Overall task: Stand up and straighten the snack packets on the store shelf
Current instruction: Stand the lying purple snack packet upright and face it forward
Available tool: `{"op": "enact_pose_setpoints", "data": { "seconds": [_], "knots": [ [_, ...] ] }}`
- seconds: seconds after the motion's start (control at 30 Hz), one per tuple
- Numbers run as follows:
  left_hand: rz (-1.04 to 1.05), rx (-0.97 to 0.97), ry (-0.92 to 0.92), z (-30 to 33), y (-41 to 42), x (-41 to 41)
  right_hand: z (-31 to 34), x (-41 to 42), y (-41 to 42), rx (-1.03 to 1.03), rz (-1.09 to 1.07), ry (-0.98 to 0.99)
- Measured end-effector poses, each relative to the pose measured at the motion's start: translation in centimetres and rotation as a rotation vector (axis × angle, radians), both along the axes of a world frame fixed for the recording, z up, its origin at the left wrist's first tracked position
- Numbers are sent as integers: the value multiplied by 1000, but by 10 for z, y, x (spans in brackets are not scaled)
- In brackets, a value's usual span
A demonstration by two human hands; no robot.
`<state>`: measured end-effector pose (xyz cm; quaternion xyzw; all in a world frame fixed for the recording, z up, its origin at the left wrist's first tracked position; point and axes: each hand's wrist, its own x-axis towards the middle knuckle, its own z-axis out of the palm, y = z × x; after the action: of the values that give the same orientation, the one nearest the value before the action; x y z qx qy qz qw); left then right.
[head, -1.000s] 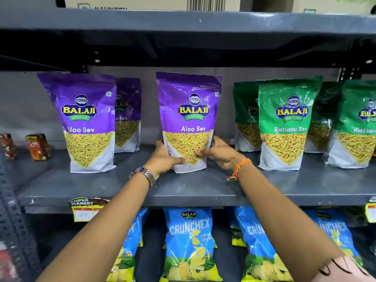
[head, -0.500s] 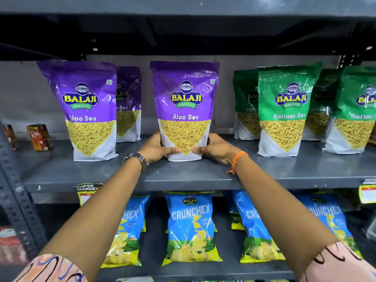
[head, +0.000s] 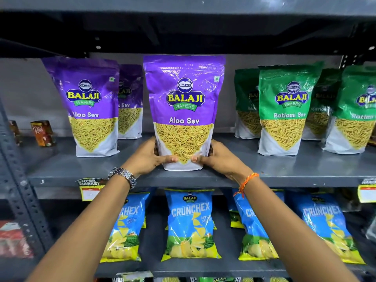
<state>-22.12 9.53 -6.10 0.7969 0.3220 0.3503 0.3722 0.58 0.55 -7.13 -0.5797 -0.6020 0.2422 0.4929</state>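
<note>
A purple Aloo Sev packet (head: pixel 184 102) stands upright near the front edge of the grey shelf (head: pixel 284 171). My left hand (head: pixel 148 154) grips its lower left side, and my right hand (head: pixel 218 157) grips its lower right side, thumbs on the front. A second purple Aloo Sev packet (head: pixel 91 106) stands upright to the left, with a third purple packet (head: pixel 131 102) behind it. Green Ratlami Sev packets (head: pixel 286 110) stand upright on the right, some further back.
Small brown cartons (head: pixel 43 133) sit at the shelf's far left. Blue Crunchex chip bags (head: pixel 190 224) stand on the shelf below. Price tags (head: pixel 89 189) hang on the shelf's front edge. A perforated steel upright (head: pixel 22 192) runs down the left side.
Both hands have drawn the purple packet forward toward the shelf's front edge and set it straighter. The camera has moved closer and dipped.
</note>
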Motion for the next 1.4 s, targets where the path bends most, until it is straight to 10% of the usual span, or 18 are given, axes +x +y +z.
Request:
{"op": "enact_pose_setpoints", "data": {
  "seconds": [0.9,1.17,1.4],
  "knots": [
    [33,-118,-59,3,-21,-11,3,4,-13,26,-5,77],
    [698,131,-337,27,25,-130,40,-113,-27,1136,-475,-46],
    [496,-134,-9,28,80,-175,59,-240,114,148,40,90]
  ]
}}
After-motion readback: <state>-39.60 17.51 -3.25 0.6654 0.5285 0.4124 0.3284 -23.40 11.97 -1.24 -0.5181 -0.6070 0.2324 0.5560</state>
